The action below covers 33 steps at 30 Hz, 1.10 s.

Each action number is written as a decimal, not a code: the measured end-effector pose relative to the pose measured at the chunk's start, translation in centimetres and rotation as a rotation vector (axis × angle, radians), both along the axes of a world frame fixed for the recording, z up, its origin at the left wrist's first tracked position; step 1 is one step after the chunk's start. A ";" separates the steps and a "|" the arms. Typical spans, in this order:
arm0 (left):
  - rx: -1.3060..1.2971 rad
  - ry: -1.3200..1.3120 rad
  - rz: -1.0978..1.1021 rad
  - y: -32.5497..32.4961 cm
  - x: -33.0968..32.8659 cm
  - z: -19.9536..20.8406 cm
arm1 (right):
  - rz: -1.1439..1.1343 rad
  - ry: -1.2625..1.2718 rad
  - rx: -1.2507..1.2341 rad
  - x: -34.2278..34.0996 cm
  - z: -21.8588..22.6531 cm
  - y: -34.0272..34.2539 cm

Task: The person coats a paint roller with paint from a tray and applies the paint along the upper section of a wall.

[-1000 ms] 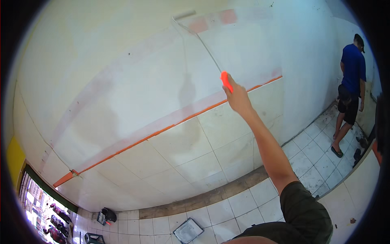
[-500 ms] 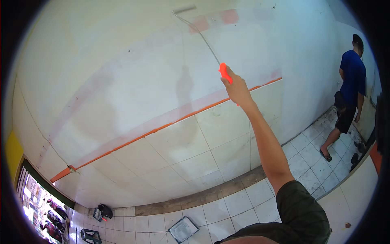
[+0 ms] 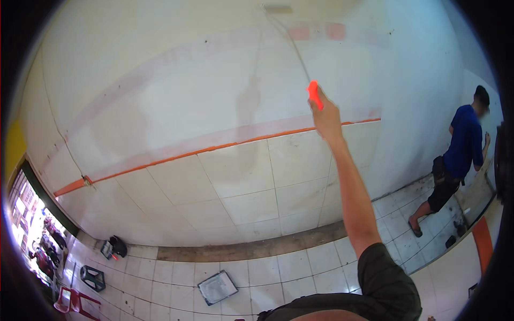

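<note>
My right hand (image 3: 327, 119) is wrapped round the orange-red handle of a paint roller (image 3: 315, 96), with the arm stretched up in front of me. From the handle a thin metal rod runs up to the pale roller sleeve (image 3: 279, 9), which lies against or very near the upper part of the wall (image 3: 203, 91). Whether the sleeve touches the wall I cannot tell. Pinkish patches and a faded band show through the whitish paint below the sleeve. My left hand is out of view.
An orange strip (image 3: 225, 144) runs above the wall tiles. A paint tray (image 3: 217, 288) lies on the tiled floor. At right a person in blue (image 3: 465, 142) stands facing another wall. A dark green stool (image 3: 93, 278), a red chair (image 3: 75, 300) and a black bag (image 3: 118, 246) are at left.
My view has shifted, and the roller and my right hand appear further right in it. The person in blue has raised a hand to the wall at the right.
</note>
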<state>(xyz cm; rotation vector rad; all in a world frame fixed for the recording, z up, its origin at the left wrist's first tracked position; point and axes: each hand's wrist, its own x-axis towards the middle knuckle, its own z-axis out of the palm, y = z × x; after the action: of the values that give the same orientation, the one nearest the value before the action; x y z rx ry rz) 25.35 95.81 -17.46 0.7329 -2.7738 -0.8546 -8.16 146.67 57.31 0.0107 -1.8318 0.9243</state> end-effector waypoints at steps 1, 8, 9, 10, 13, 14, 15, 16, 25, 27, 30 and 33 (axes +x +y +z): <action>0.020 -0.004 0.015 -0.1 0.2 -0.1 | -0.074 -0.128 -0.046 0.1 -1.2 -1.2; 0.184 -0.043 0.088 -2.7 2.0 -0.1 | -0.064 -0.266 0.068 -1.8 -4.2 -7.6; 0.366 -0.047 0.199 -3.0 2.6 0.0 | -0.066 -0.252 0.084 -2.2 -3.8 -8.2; 0.353 0.020 0.122 -3.5 3.2 0.0 | -0.089 -0.291 0.066 -2.8 -3.3 -8.8; 0.093 -0.096 0.110 -4.0 4.3 -0.2 | -0.131 -0.350 0.103 -4.6 -2.1 -9.8; 0.002 -0.141 0.036 -4.1 4.8 -0.3 | -0.160 -0.270 0.121 -5.0 -2.3 -10.4; -0.114 -0.185 -0.059 -4.2 5.5 -0.4 | -0.149 -0.329 0.112 -5.1 -3.1 -11.1; -0.256 -0.231 -0.193 -4.5 6.3 -0.5 | -0.125 -0.298 0.102 -4.9 -4.2 -12.2; -0.374 -0.199 -0.421 -6.1 7.0 -0.1 | -0.041 -0.248 0.009 -5.3 0.9 -14.9; -0.378 -0.652 -0.414 -6.0 6.3 -0.1 | -0.027 -0.298 -0.004 -4.7 -1.0 -15.6; -0.150 -0.434 -0.288 -5.5 6.4 -0.1 | -0.009 -0.238 0.061 -4.3 -3.2 -16.2; 0.269 0.449 -0.027 -5.3 6.5 -0.2 | -0.060 -0.179 0.057 -4.9 -0.8 -15.5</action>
<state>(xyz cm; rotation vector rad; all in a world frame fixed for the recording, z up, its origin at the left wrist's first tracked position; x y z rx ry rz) 31.87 90.49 -17.69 0.4660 -2.3028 -1.2401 -13.09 131.14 56.47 -0.0935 -2.0128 0.8535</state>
